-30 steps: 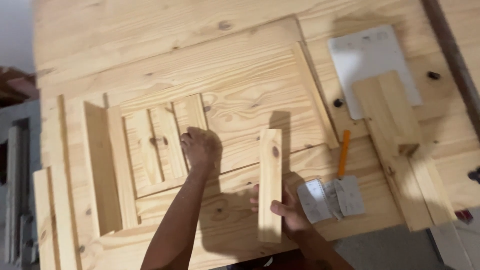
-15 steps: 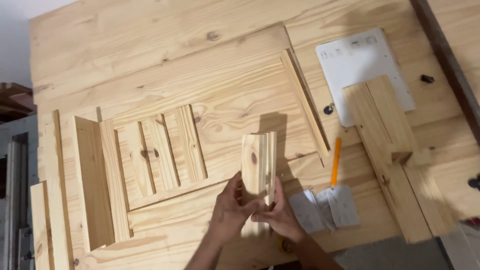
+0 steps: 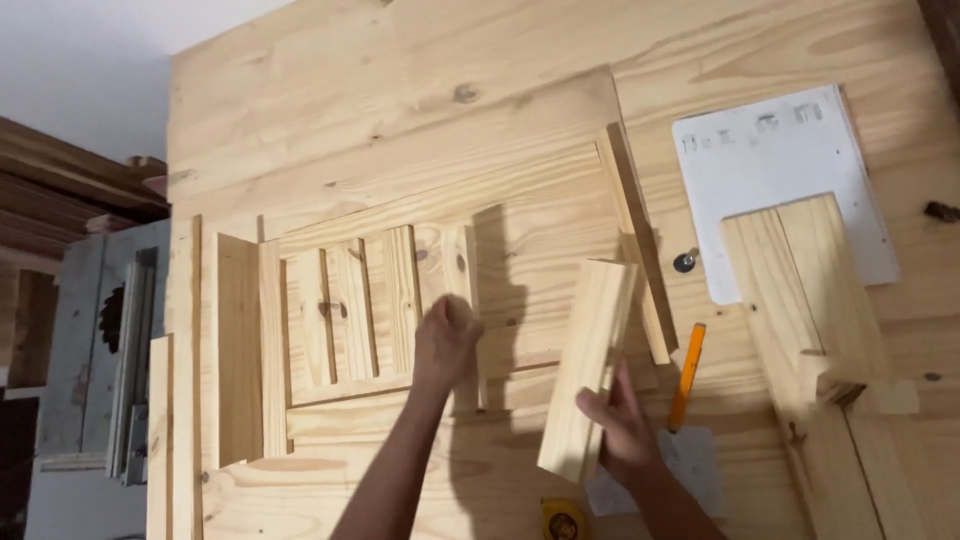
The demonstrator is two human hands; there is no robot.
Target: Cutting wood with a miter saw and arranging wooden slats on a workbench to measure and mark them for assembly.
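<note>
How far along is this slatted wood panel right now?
Done: several upright slats sit side by side inside the pine frame. In hand: the left hand is on the rightmost slat, and the right hand holds a spare wood strip. Left: the frame's right portion shows no slats.

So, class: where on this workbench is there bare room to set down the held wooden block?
Bare: the far benchtop beyond the slatted frame, and the panel between the slats and angled strip. Crowded: right side, around pencil, white sheet and stacked boards.

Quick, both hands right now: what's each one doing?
Left hand: closed around the upright end slat in the slatted frame.
Right hand: gripping the lower end of a loose wooden block.
</note>
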